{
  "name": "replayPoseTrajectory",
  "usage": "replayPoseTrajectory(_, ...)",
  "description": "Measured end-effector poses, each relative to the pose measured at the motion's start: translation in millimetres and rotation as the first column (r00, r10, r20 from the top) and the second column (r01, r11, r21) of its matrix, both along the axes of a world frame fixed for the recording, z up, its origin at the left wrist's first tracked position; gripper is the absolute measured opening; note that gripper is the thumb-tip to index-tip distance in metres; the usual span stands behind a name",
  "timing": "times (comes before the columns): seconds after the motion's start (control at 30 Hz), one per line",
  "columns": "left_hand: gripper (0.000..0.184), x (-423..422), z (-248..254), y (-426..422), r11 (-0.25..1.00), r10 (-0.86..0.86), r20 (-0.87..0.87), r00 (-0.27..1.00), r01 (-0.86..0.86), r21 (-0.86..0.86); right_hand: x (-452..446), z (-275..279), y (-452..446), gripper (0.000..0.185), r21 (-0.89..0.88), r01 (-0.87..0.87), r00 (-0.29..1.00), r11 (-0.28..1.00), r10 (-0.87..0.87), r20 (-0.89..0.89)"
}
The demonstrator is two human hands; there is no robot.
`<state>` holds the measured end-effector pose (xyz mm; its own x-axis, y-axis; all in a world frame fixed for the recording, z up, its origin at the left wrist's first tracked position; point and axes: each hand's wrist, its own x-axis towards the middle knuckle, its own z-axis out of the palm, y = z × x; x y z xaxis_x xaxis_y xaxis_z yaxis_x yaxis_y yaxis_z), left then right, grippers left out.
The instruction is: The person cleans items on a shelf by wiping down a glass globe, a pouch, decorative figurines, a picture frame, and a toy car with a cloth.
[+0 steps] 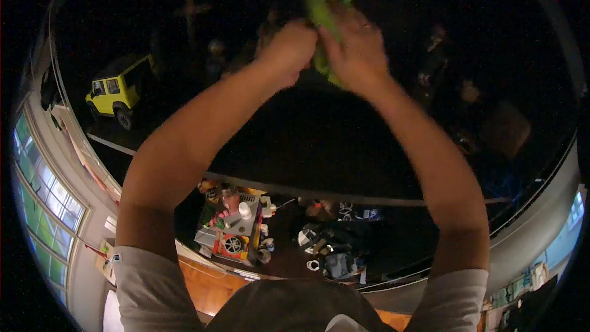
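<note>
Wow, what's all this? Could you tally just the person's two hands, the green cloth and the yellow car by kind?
Hands: 2 (left hand, right hand)
Green cloth: 1
Yellow car: 1
Total: 4

A: What was the finish at 12:30?
B: Green cloth. Soft, crumpled, matt. Blurred, so weave was unreadable.
A: 10 o'clock?
B: Yellow model car. Body looked like smooth plastic. Black tyre looked matt, rubbery.
A: 11?
B: Cross looked dull. Too dark to tell wood from metal.
A: 7?
B: White container looked like smooth plastic. Floor, further out, looked like wood, warm brown, smooth.
A: 8:30?
B: Window. Panes looked like glass, smooth.
A: Sleeves?
B: Left sleeve at 7:30, right sleeve at 4:30. Both pale matt fabric.
</note>
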<state>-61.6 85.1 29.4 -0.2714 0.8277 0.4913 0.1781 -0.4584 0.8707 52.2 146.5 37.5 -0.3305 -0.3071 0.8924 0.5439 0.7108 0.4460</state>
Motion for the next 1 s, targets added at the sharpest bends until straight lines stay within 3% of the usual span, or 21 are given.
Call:
replayPoseTrajectory(0.03, 0.026, 1.8, -1.9, -2.7, 0.996, 0.088, -0.056, 0.995, -0.087, 0.01, 0.1, -0.9, -2.5, 0.041, -0.111, -0.019, 0.999, 0.994, 0.023, 0.038)
replayPoseTrajectory(0.13, 0.025, 3.6, -17.7, 9.0, 0.965, 0.161, -0.246, 0.956, -0.101, 0.241, 6.4, 7.0, -13.8, 0.047, -0.474, 0.018, 0.993, 0.881, 0.038, 0.108)
replayPoseTrajectory(0.2, 0.025, 11.5, -18.0, 3.8, 0.993, 0.023, -0.215, 0.976, 0.003, 0.118, 15.2, 20.0, -17.1, 0.05, -0.723, 0.136, 0.989, 0.677, -0.046, 0.142)
replayPoseTrajectory(0.3, 0.025, 19.1, -16.4, 2.4, 0.999, -0.033, -0.148, 0.988, 0.038, 0.027, 24.4, 27.7, 19.2, 0.046, -0.832, -0.024, 0.946, 0.554, -0.256, -0.198)
replayPoseTrajectory(0.4, 0.026, 10.6, -10.9, 2.4, 0.999, -0.037, 0.004, 0.999, 0.037, 0.004, 62.0, 40.6, 41.2, 0.056, -0.699, -0.613, 0.764, 0.368, 0.049, -0.644)
replayPoseTrajectory(0.5, 0.031, 4.7, -8.8, 9.9, 0.988, -0.118, 0.2, 0.973, 0.094, 0.123, 69.4, 31.6, 35.9, 0.054, -0.646, -0.756, 0.655, 0.107, 0.107, -0.748)
replayPoseTrajectory(0.53, 0.033, 6.4, -6.8, 7.9, 0.976, -0.161, 0.259, 0.952, 0.115, 0.185, 59.5, 23.2, 30.9, 0.055, -0.733, -0.677, 0.734, 0.066, -0.004, -0.679)
replayPoseTrajectory(0.57, 0.034, 10.2, -7.7, 5.1, 0.979, -0.127, 0.262, 0.957, 0.079, 0.189, 46.4, 5.6, 59.3, 0.058, -0.772, -0.629, 0.777, 0.09, 0.117, -0.619)
replayPoseTrajectory(0.63, 0.037, 26.7, -4.1, -16.2, 0.981, -0.061, 0.267, 0.962, 0.008, 0.195, 27.6, -0.4, 30.9, 0.061, -0.75, -0.651, 0.755, 0.118, -0.004, -0.656)
replayPoseTrajectory(0.73, 0.042, 10.3, -5.6, -8.5, 0.944, -0.292, 0.166, 0.942, 0.256, 0.21, 31.7, 13.6, 44.6, 0.052, -0.842, -0.378, 0.862, 0.385, -0.185, -0.472)
replayPoseTrajectory(0.77, 0.045, 4.4, -3.5, -4.6, 0.98, -0.145, 0.044, 0.988, 0.138, 0.142, 37.1, 15.5, 46.9, 0.053, -0.853, -0.339, 0.888, 0.397, -0.165, -0.429)
replayPoseTrajectory(0.83, 0.051, -4.3, 1.0, 1.5, 0.99, 0.136, -0.222, 0.965, -0.127, 0.054, 46.0, 31.0, 18.7, 0.055, -0.868, -0.259, 0.932, 0.424, -0.126, -0.34)
replayPoseTrajectory(0.93, 0.057, -9.5, -3.5, 8.7, 0.794, 0.55, -0.406, 0.729, -0.307, 0.525, 44.2, 32.3, 10.6, 0.057, -0.854, -0.027, 0.973, 0.519, -0.181, -0.141)
replayPoseTrajectory(1.0, 0.054, -11.2, -1.8, 7.5, 0.902, 0.392, -0.579, 0.715, -0.173, 0.396, 34.9, 33.0, 0.3, 0.06, -0.874, 0.019, 0.97, 0.486, -0.219, -0.101)
